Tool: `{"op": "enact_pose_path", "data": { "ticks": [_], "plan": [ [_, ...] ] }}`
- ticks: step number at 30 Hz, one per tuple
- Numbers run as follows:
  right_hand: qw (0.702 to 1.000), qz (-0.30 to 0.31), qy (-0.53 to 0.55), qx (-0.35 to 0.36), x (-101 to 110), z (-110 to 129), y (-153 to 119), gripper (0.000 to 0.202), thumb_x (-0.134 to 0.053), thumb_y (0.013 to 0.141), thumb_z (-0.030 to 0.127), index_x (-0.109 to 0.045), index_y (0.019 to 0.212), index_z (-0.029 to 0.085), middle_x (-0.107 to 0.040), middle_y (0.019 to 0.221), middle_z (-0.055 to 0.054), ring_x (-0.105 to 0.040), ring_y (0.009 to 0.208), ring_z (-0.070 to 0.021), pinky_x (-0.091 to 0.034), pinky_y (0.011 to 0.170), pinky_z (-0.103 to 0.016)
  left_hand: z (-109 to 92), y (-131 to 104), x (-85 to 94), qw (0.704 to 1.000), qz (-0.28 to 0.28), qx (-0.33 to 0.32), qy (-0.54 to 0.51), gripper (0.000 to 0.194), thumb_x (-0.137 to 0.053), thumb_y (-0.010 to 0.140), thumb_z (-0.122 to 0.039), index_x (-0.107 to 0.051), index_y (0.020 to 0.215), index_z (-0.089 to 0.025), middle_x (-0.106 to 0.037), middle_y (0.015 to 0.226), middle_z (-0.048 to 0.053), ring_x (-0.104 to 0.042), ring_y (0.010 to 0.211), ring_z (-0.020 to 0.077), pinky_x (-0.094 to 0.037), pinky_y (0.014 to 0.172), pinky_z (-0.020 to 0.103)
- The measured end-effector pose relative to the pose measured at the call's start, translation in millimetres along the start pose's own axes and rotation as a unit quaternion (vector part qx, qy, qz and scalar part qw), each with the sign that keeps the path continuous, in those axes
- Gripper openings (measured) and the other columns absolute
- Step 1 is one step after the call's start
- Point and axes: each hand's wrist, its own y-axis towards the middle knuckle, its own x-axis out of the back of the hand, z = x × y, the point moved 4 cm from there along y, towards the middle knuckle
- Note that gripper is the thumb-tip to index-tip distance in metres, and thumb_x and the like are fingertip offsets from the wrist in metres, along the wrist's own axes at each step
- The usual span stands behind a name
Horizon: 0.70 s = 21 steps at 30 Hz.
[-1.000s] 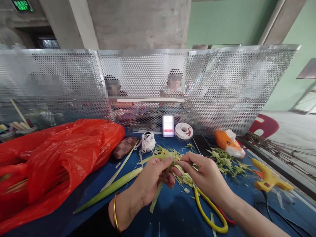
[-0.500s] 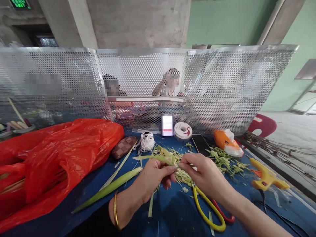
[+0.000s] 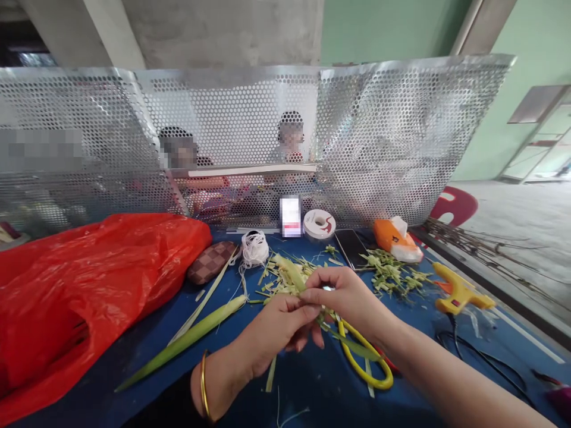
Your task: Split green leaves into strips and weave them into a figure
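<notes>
Over the blue table, my left hand point(image 3: 285, 321) pinches a folded green leaf strip point(image 3: 293, 274) between thumb and fingers. My right hand point(image 3: 345, 294) meets it from the right, its thumb and forefinger closed on the same strip. One end of the leaf points up and away; a narrow green length trails down to the right. What lies between the fingertips is partly hidden. Under my right hand are scissors with a yellow handle point(image 3: 375, 382) and a red handle, blades covered. A long pointed green leaf point(image 3: 187, 345) lies left of my left hand.
Leaf scraps point(image 3: 279, 276) and a pile of green cuttings point(image 3: 392, 270) lie beyond the hands. Around them are a red plastic bag point(image 3: 147, 255), white cord point(image 3: 255, 248), a ribbon spool point(image 3: 319, 224), a phone point(image 3: 351, 246), tissues point(image 3: 397, 238) and a yellow glue gun point(image 3: 459, 288). A perforated screen point(image 3: 236, 119) stands behind.
The view has shifted right. My right hand has moved over to the upper part of the leaf strip, which now points up and away instead of left. A narrow green end now trails to the right.
</notes>
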Motion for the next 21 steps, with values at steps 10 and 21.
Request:
{"op": "enact_pose_path", "data": {
  "ticks": [10,21],
  "plan": [
    [0.996,-0.056,0.014,0.064,-7.4,8.8,-6.9,0.012,-0.065,0.066,0.025,-0.058,0.059,0.018,-0.054,0.061,0.002,-0.047,0.055,-0.0110,-0.036,0.048,-0.023,2.3,-2.4,-5.7,0.999,0.001,0.033,-0.006,0.022,-0.065,0.071,-0.035,-0.070,0.072,-0.014,-0.068,0.058,0.003,-0.044,0.037,0.0069,-0.034,0.040,0.021],
    [0.959,-0.088,-0.167,0.212,6.7,22.8,-8.5,0.011,-0.057,0.082,0.023,-0.066,0.076,0.020,-0.068,0.079,-0.002,-0.061,0.076,-0.0172,-0.045,0.072,-0.031,2.0,-1.6,1.3,0.995,-0.064,0.013,-0.075,0.028,-0.069,0.074,-0.040,-0.073,0.075,-0.012,-0.072,0.066,0.007,-0.056,0.047,0.0096,-0.043,0.049,0.022]
  ]
}}
